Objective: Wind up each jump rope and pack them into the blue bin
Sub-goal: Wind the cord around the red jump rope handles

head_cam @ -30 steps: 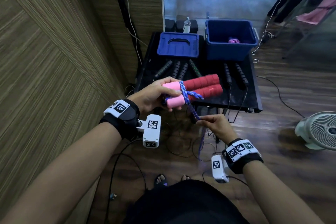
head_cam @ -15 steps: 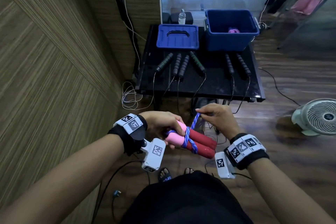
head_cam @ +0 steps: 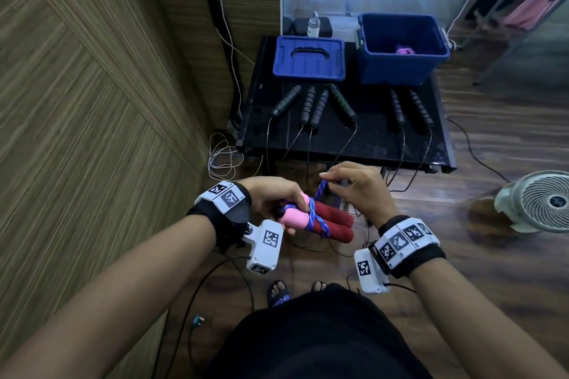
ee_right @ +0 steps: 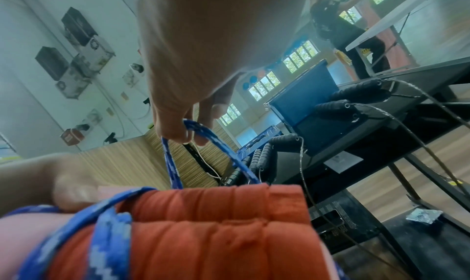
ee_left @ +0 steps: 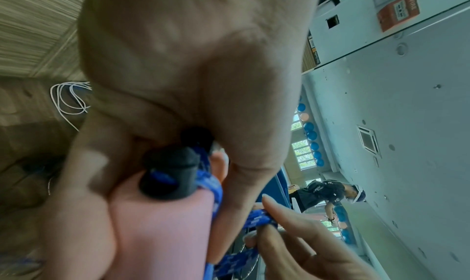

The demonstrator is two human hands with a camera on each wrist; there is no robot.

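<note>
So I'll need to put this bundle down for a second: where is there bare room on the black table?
The black table has a bare strip between the four black handles and the right-hand pair, below the blue bin. The left half, under the blue lid, is crowded with handles and cords.

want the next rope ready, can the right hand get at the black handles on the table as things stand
Probably not yet: the right hand pinches the blue cord, and the black handles lie farther off on the table. Nothing blocks them otherwise.
</note>
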